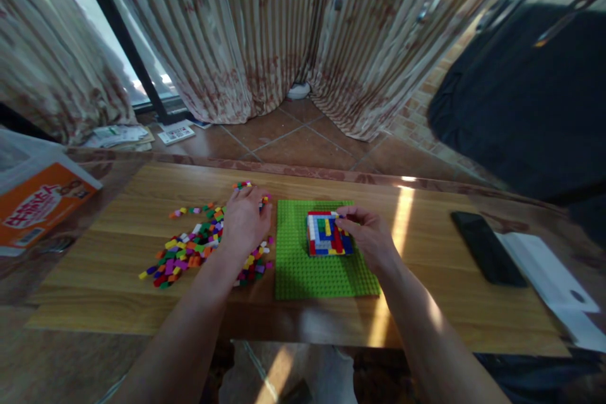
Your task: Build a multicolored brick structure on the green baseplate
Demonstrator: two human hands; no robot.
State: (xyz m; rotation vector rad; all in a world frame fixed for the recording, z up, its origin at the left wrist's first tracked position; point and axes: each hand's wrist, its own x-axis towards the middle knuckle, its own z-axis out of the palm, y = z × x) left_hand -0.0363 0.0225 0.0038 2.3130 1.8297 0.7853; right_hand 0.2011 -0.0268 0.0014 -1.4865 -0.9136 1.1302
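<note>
My left hand (pixel 246 214) reaches over a spread pile of small coloured toy bricks (pixel 180 255). Its thumb stands apart from the bent fingers, whose tips are partly hidden among bricks at the pile's far right. On a green studded baseplate (pixel 303 281) sits a low, square build of bricks (pixel 326 243) in red, white, blue, grey and yellow, with a stepped middle. My right hand (pixel 369 233) comes in from the right, thumb and fingers pinched on a small brick at the build's upper right edge. The fingers mostly cover that brick.
The wooden table (pixel 426 303) bears a black phone (pixel 487 246) and a white box (pixel 549 271) at the right. A clear plastic tub with an orange label (pixel 42 202) stands at the left. Striped curtains (pixel 265 44) hang beyond the table, above a tiled floor.
</note>
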